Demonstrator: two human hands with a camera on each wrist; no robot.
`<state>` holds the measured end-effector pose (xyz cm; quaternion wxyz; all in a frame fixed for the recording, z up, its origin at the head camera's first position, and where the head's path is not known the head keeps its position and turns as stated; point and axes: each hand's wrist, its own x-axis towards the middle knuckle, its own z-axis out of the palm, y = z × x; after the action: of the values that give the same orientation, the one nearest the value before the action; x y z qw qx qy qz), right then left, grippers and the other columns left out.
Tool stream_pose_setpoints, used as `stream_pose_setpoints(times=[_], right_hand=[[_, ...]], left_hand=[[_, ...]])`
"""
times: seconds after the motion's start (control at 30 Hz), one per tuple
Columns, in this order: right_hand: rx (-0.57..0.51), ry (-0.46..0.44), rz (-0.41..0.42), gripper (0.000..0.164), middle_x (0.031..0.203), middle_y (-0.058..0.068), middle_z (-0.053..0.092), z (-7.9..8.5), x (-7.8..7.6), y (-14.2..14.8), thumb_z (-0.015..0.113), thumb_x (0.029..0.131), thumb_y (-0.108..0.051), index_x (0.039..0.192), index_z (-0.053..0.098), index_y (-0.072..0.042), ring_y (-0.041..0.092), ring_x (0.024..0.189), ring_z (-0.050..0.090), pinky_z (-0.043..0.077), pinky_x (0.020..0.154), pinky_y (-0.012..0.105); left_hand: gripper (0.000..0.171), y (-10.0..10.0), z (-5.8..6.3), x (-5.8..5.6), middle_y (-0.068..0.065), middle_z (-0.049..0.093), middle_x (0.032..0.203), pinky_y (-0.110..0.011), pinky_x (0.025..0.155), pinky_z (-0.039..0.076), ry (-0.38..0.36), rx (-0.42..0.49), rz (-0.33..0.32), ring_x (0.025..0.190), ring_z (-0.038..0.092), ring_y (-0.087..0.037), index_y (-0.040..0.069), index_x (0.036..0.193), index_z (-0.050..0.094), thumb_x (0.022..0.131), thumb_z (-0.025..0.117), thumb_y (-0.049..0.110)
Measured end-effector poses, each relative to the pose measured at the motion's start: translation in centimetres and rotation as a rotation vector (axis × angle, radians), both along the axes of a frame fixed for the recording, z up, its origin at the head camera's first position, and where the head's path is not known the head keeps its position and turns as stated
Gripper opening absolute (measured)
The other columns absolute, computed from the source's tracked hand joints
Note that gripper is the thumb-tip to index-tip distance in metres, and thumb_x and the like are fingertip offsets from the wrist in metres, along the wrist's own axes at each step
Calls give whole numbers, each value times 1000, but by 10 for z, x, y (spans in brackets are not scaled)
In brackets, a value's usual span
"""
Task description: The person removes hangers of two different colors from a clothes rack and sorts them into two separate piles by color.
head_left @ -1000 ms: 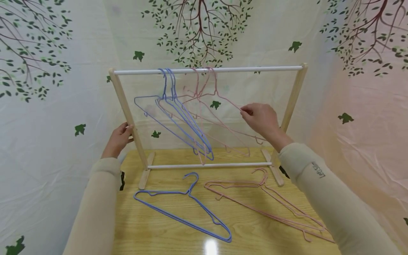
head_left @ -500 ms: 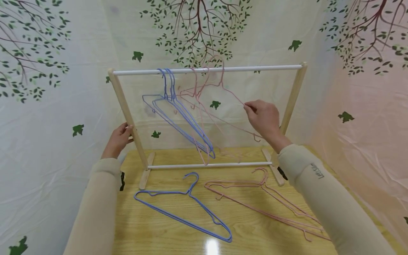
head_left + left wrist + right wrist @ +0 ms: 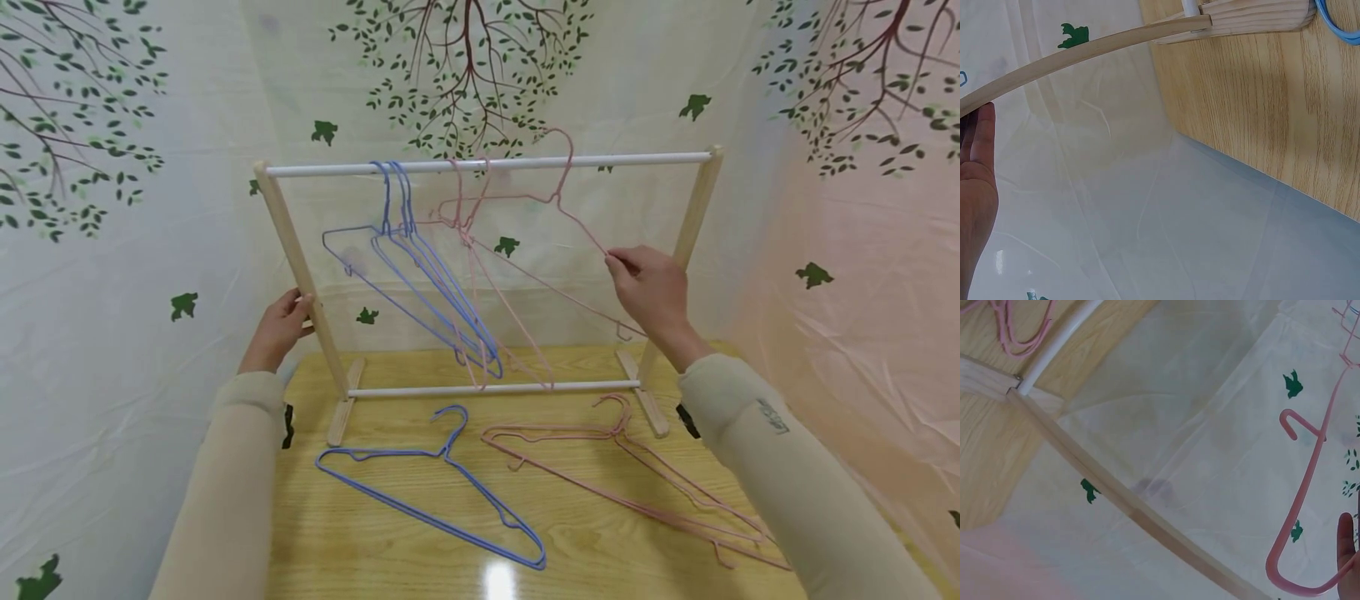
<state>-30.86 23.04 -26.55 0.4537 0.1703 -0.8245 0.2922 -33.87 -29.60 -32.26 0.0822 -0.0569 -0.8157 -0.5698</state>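
My right hand [image 3: 651,287] pinches the right shoulder of a pink clothes hanger [image 3: 577,223] between thumb and fingers. The hook of that hanger stands above the white top rail [image 3: 637,160] of a small garment rack, right of the other hangers. Its rounded end and small notch hook show large in the right wrist view. My left hand [image 3: 277,327] grips the rack's left wooden post [image 3: 300,258] about midway, partly hidden behind it. On the rail hang several blue hangers [image 3: 388,196] at the left and two pink hangers [image 3: 459,192] beside them.
On the wooden table [image 3: 405,533], in front of the rack, lie stacked blue hangers [image 3: 450,454] and, to the right, stacked pink hangers [image 3: 618,432]. A lower white bar [image 3: 420,391] joins the rack's wooden feet. A patterned cloth [image 3: 825,350] hangs behind.
The pink hanger in my right hand has risen so its hook is above the rail, then shifted right with the hand. The neighbouring hangers have swung a little. My left hand stays put.
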Motion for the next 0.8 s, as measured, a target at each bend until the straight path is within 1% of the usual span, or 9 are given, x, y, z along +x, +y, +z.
stream_pose_setpoints(times=[0.1, 0.17, 0.27, 0.33, 0.37, 0.47, 0.53, 0.57, 0.8], right_hand=[[0, 17, 0, 14, 87, 18, 73, -6, 2, 7, 72, 91, -8, 98, 78, 2, 32, 72, 68, 52, 64, 40], [-8, 37, 10, 13, 87, 17, 73, -9, 2, 12, 72, 91, -8, 98, 78, 1, 32, 72, 68, 50, 64, 29], [-29, 78, 32, 10, 85, 16, 73, -15, 4, 20, 73, 89, -5, 96, 79, 2, 31, 70, 69, 44, 64, 11], [-49, 99, 34, 9, 84, 15, 74, -18, 5, 24, 74, 88, -4, 95, 79, 1, 24, 70, 70, 39, 65, 3], [-66, 106, 35, 9, 84, 15, 74, -19, 5, 26, 74, 88, -4, 94, 79, 0, 17, 69, 69, 39, 65, 0], [-99, 117, 27, 9, 83, 14, 74, -23, 7, 32, 75, 88, -5, 94, 79, 0, -9, 70, 61, 39, 66, -1], [-118, 117, 27, 9, 83, 15, 74, -25, 9, 37, 74, 88, -4, 95, 79, 0, -22, 72, 52, 40, 67, -1], [-121, 119, 29, 10, 84, 15, 74, -26, 10, 39, 74, 88, -3, 95, 79, 0, -25, 73, 49, 40, 67, -1], [-131, 128, 14, 8, 82, 17, 73, -35, 18, 56, 73, 87, 0, 93, 79, 2, -26, 74, 48, 39, 65, -2]], left_hand=[[56, 0, 1, 1, -35, 40, 142, -53, 112, 37, -1, 2, -1, 132, 39, -42, -2, 156, 22, 110, 32, 29], [56, 0, 1, 2, -35, 41, 142, -52, 111, 37, 0, 1, -1, 132, 39, -41, -2, 156, 22, 110, 32, 30], [58, -4, -5, -3, -33, 42, 141, -51, 111, 39, 13, -6, 7, 129, 43, -37, -1, 156, 24, 109, 33, 34], [59, -4, -6, -4, -33, 43, 140, -51, 110, 39, 18, -7, 10, 128, 44, -35, -1, 155, 25, 109, 34, 35], [59, -4, -6, -4, -33, 43, 140, -52, 110, 39, 20, -7, 10, 127, 44, -35, -1, 155, 25, 109, 34, 35], [59, -3, -6, -4, -33, 43, 140, -52, 110, 39, 22, -11, 11, 129, 43, -38, -1, 155, 25, 109, 34, 35], [59, -3, -6, -4, -34, 43, 140, -53, 110, 39, 22, -10, 10, 131, 41, -40, -1, 156, 25, 109, 34, 35], [59, -2, -6, -3, -34, 42, 141, -53, 110, 39, 22, -11, 9, 131, 40, -41, 0, 156, 24, 109, 34, 35], [60, -3, -5, -4, -33, 42, 142, -52, 110, 39, 17, -12, 3, 131, 40, -41, 1, 157, 22, 109, 34, 36]])
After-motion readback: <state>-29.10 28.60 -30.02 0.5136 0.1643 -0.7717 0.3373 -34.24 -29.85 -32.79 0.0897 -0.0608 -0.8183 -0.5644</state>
